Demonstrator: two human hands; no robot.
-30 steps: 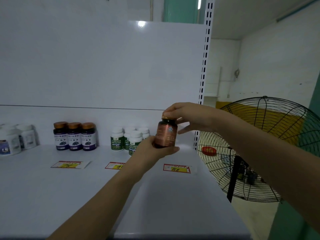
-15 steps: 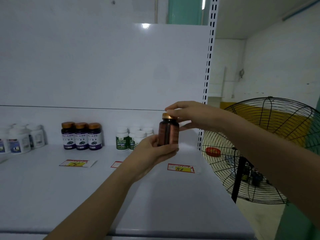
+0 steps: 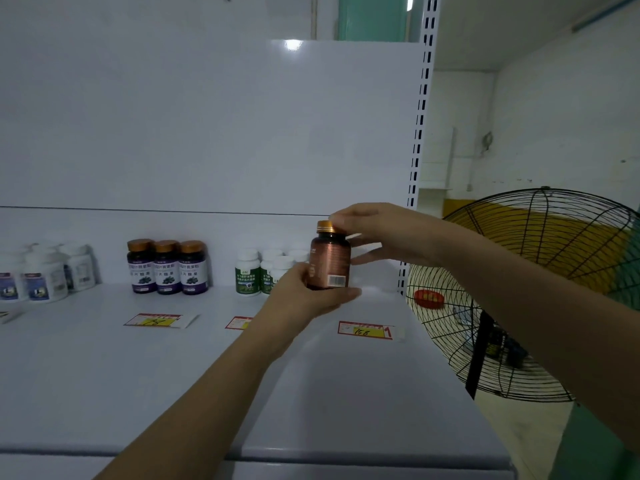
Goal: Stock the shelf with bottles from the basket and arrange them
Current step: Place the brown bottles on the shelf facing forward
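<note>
Head view: over the shelf (image 3: 173,362), the brown bottle (image 3: 329,261) is cradled at its base by the curled fingers of the left hand (image 3: 304,294) and pinched at its gold cap (image 3: 325,226) by the right hand (image 3: 384,233). It is best lowered upright behind the price tag (image 3: 365,330), barcode (image 3: 337,280) turned rearward. Its body is seen as coppery.

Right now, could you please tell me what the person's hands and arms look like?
The left hand and right hand are bare: no gloves, rings or watch show. The left forearm and right forearm are bare too, with no sleeve in view up to the picture's edge.
</note>
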